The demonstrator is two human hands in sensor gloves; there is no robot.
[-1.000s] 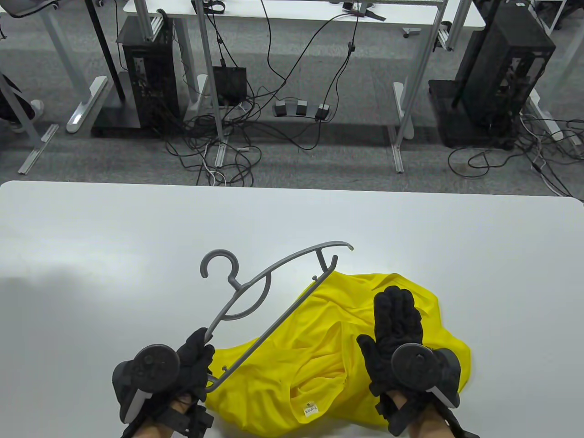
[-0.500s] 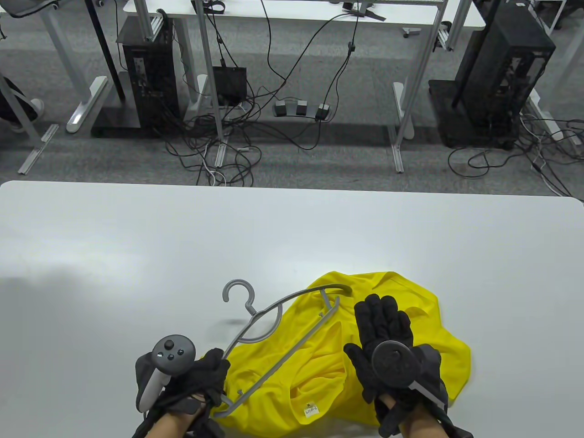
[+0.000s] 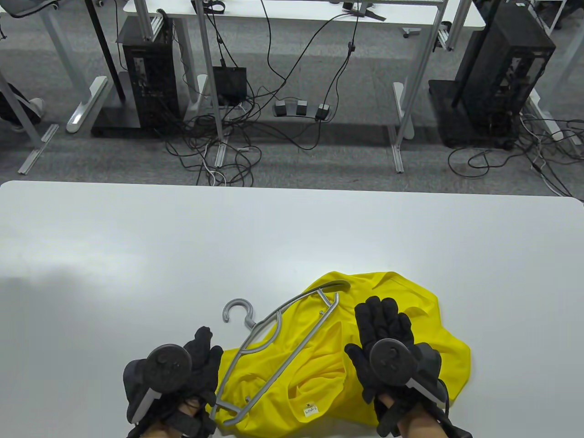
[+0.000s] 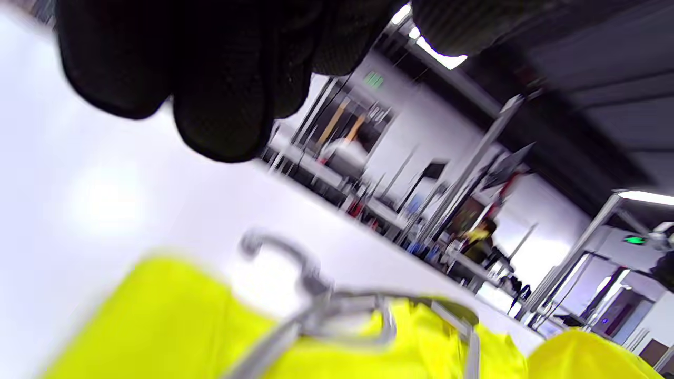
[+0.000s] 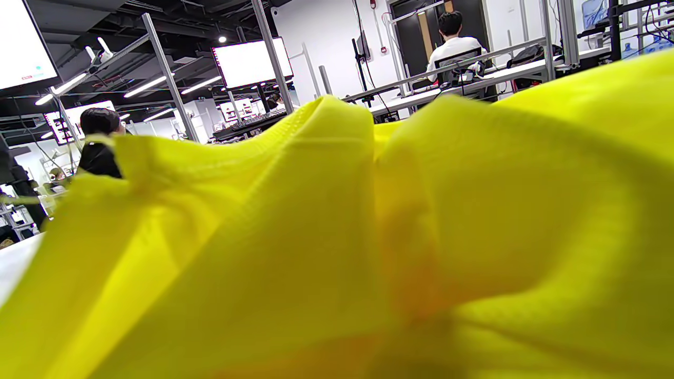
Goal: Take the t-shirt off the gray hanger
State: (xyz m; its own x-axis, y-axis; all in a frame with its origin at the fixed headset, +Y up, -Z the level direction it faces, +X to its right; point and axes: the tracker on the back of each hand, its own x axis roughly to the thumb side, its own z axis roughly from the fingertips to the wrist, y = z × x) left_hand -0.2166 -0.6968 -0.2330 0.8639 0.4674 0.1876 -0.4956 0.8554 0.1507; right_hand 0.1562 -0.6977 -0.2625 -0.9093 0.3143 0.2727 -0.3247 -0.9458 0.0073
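Presently: gray hanger (image 3: 278,335) lying atop yellow t-shirt (image 3: 401,328) on white table (image 3: 137,255). Right hand (image 3: 385,346) flat, fingers spread, pressing shirt. Left hand (image 3: 200,365) beside hanger's end; grip indiscernible. Left wrist view blurred.

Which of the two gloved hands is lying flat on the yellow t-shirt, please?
The right hand: its black-gloved fingers lie spread on the crumpled yellow t-shirt. The left hand sits at the shirt's left edge, beside the lower end of the gray plastic hanger.
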